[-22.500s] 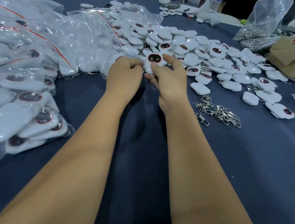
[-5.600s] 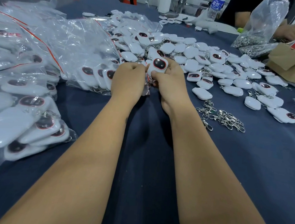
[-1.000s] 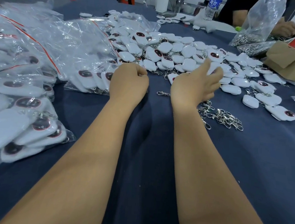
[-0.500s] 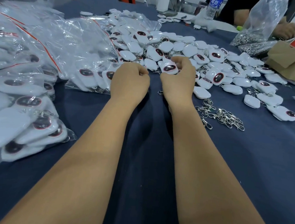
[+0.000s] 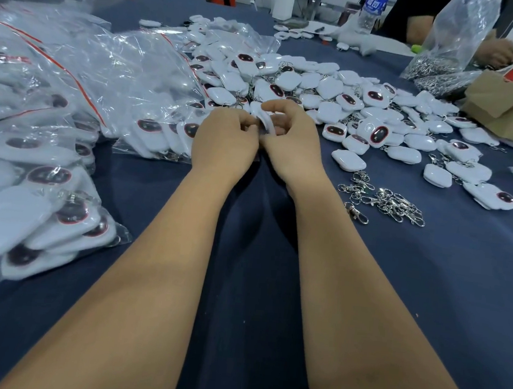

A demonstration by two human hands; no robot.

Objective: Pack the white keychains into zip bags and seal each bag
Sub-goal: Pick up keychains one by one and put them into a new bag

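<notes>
Filled clear zip bags with red seal strips (image 5: 15, 204) stack up at far left on the dark blue cloth table (image 5: 427, 287), white rounded plastic keychains visible inside; more bags (image 5: 129, 68) lie beyond, so a fair share looks packed. Left hand (image 5: 225, 143) sits centre, fingers curled, pinching the edge of one white keychain (image 5: 266, 122). Right hand (image 5: 291, 141) curls round the same piece from the other side; whether a clasp is being fitted is hard to tell, fingers hide it. No open bag at the hands. Right of them a big loose pile of white keychains (image 5: 335, 92) remains unbagged, plus a small heap of silver metal clasps (image 5: 384, 202). Plenty left.
</notes>
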